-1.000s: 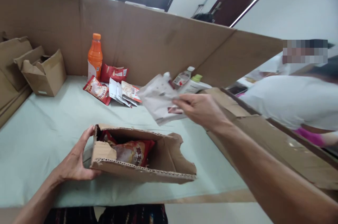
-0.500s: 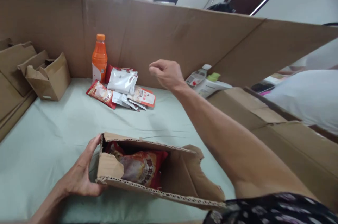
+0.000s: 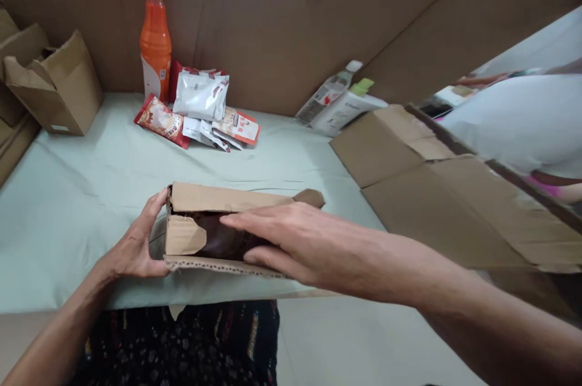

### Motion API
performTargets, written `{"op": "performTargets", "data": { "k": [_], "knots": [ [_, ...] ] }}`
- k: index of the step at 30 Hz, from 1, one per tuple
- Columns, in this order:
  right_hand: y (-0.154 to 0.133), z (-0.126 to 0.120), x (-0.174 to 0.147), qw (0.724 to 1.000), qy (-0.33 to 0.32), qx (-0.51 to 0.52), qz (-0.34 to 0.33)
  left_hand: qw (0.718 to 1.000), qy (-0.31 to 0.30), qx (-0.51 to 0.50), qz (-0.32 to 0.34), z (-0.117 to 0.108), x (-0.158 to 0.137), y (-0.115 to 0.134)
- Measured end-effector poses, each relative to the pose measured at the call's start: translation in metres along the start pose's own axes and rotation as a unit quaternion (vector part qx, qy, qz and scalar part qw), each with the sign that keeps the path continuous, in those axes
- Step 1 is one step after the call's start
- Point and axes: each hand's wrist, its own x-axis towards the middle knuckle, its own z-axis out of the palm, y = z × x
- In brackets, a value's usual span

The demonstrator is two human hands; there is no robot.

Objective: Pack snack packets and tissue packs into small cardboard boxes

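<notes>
A small cardboard box lies on the pale green cloth near the table's front edge, its open side facing up. My left hand grips the box's left end, thumb at the near corner and fingers at the far one. Over the opening is my right hand, fingers stretched out and thumb apart, resting along the far flap, which is folded partly inward. A small end flap is bent in on the left. Inside, a dark reddish snack packet shows in shadow; my right hand hides the rest.
An orange drink bottle stands at the back beside a pile of snack packets. A clear bottle and a white bottle with a green cap lean farther right. Cardboard boxes flank both sides; a person in white is beyond the right side.
My right hand has come down from above the table onto the box. The far flap has been folded inward. My left hand stays on the box's end, and the view has tilted down.
</notes>
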Motion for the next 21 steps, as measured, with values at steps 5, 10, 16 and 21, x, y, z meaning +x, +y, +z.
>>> {"op": "performTargets", "data": {
  "k": [5, 10, 16, 21],
  "knots": [
    [-0.001, 0.002, -0.006, 0.999, -0.026, -0.017, -0.026, 1.0, 0.016, 0.002, -0.001, 0.004, -0.002, -0.002],
    [0.016, 0.006, 0.001, 1.0, 0.003, 0.008, 0.014, 0.999, 0.035, 0.017, 0.028, 0.005, 0.0, 0.0],
    [0.037, 0.003, 0.028, 0.993, -0.101, 0.035, 0.044, 0.999, 0.032, 0.018, 0.035, 0.005, 0.0, -0.002],
    [0.016, 0.024, 0.052, 0.988, -0.12, -0.088, 0.039, 0.999, 0.028, 0.021, 0.025, 0.006, -0.001, -0.001]
  ]
}}
